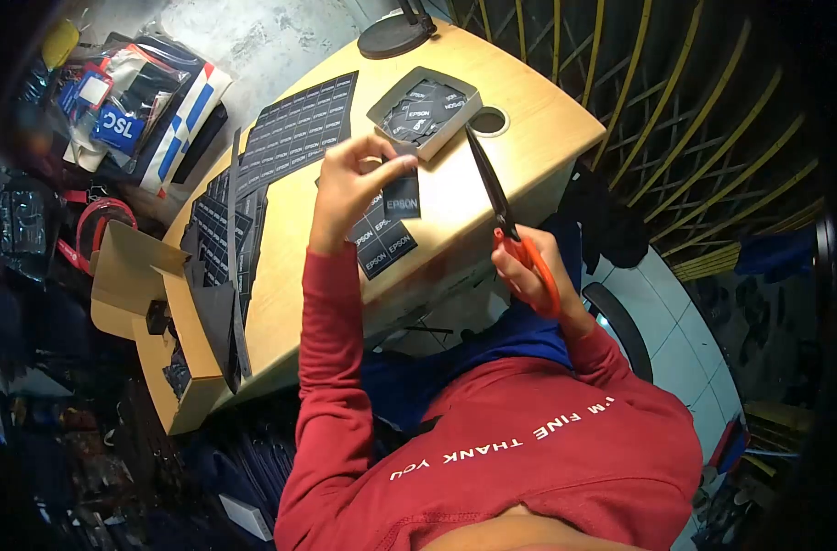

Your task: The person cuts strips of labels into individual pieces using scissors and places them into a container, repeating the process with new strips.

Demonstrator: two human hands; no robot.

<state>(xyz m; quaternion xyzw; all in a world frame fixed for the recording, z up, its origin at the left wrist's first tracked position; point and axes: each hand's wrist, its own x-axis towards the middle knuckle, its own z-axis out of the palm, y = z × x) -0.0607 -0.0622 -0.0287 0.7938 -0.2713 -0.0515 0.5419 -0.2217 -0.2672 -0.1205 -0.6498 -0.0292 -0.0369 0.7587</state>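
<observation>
My left hand (352, 188) pinches a small black EPSON label (402, 196) by its upper edge, above the wooden table. My right hand (531, 271) holds scissors (501, 202) with orange-red handles; the long dark blades point up toward the table's far side and look closed. Beneath my left hand a black piece with several EPSON labels (381, 246) lies near the table's front edge. A grey open box (471, 112) just beyond the held label contains many cut labels. Large printed sheets (299, 124) spread over the table's left part.
The table (547, 115) has a round hole near the box. A black round stand base (395, 37) is at the far edge. An open cardboard box (193, 331) stands at the left edge. Plastic-wrapped goods (129, 110) are at far left, a folding metal gate (675, 119) at right.
</observation>
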